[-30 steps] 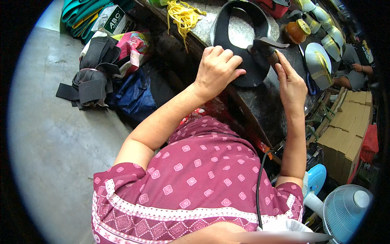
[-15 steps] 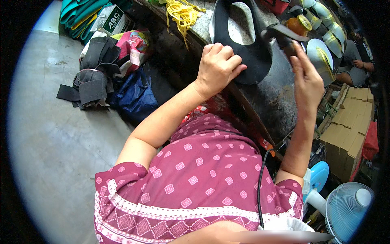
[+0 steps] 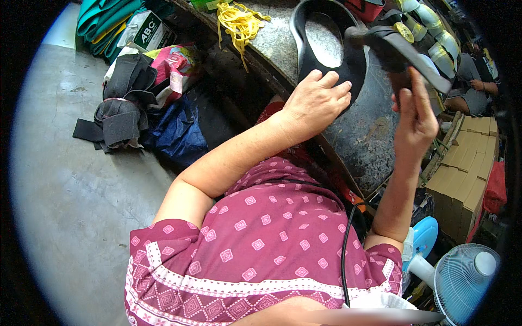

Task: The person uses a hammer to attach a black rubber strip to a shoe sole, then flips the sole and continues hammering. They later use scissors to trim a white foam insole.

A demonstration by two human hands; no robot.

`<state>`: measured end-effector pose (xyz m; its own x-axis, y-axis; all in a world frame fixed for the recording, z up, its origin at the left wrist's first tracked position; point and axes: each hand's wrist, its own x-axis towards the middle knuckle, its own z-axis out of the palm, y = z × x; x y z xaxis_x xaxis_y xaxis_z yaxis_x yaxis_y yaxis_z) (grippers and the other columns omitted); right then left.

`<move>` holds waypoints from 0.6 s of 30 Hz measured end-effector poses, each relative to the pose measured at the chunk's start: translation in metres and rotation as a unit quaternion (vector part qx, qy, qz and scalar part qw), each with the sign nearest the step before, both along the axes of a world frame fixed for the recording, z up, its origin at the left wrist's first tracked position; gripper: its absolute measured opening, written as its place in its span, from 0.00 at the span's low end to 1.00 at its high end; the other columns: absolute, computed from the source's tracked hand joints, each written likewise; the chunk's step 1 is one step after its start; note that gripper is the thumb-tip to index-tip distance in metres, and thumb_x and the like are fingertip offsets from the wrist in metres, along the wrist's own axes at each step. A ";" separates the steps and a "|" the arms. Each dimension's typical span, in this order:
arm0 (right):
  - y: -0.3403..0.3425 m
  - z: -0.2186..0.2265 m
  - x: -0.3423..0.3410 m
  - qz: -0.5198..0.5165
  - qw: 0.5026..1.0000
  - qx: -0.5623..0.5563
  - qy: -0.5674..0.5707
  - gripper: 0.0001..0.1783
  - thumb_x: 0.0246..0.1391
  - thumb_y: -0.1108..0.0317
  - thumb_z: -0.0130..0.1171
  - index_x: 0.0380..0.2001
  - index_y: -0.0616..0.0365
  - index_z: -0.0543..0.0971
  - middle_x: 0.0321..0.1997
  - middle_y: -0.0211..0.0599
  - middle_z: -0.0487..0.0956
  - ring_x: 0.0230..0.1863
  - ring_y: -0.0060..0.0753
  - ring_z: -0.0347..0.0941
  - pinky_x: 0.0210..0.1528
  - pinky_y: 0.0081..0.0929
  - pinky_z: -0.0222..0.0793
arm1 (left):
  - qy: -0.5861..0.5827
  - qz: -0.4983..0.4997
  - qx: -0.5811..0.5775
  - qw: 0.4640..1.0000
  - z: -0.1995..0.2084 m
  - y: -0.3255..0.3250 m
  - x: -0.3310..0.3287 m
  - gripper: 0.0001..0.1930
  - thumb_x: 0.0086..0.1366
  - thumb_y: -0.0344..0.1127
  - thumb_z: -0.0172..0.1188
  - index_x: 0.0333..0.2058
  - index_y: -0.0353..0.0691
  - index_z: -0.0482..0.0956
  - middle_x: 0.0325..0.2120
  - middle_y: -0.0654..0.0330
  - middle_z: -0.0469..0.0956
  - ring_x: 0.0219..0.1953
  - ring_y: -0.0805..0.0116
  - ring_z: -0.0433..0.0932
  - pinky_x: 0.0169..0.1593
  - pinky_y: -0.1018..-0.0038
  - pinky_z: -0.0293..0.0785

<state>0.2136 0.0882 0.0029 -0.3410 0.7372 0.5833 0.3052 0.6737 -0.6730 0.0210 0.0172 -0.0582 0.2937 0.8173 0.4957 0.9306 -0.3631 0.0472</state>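
Observation:
A black shoe-shaped piece (image 3: pixel 356 62) with a large oval opening lies on the dark, worn worktable (image 3: pixel 375 138). My left hand (image 3: pixel 321 103) rests over its near end with fingers bent around the edge. Part of that end is hidden under the hand. My right hand (image 3: pixel 417 119) grips the handle of a hammer (image 3: pixel 405 51), held up just right of the black piece. The hammer's dark, broad head is smeared by motion and tilts down to the right.
Yellow cords (image 3: pixel 239 24) lie at the table's far left. Pale curved pieces (image 3: pixel 443 51) stand far right, near another person's hand (image 3: pixel 477 85). Flat cardboard (image 3: pixel 465 163) and a blue fan (image 3: pixel 467 277) are to the right. Bundled grey strips (image 3: pixel 122 117) sit at left.
The hammer has swung, its head now broader in view and turned to the right. My left hand has shifted right and slightly nearer, its fingers looser over the black piece.

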 end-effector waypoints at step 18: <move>0.000 -0.018 -0.011 -0.083 0.962 -0.004 -0.261 0.19 0.64 0.56 0.58 0.57 0.39 0.80 0.46 0.37 0.84 0.40 0.41 0.83 0.40 0.26 0.77 | -0.221 0.024 0.037 0.974 -0.005 -0.018 -0.028 0.11 0.55 0.30 0.66 0.39 0.39 0.82 0.37 0.58 0.78 0.43 0.55 0.75 0.49 0.65 0.74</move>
<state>0.2023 0.0885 -0.0149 -0.4622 0.8108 0.3590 0.7059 0.5815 -0.4044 -0.0065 -0.0013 -0.0627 0.0016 0.7820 0.6233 0.8413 -0.3380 0.4219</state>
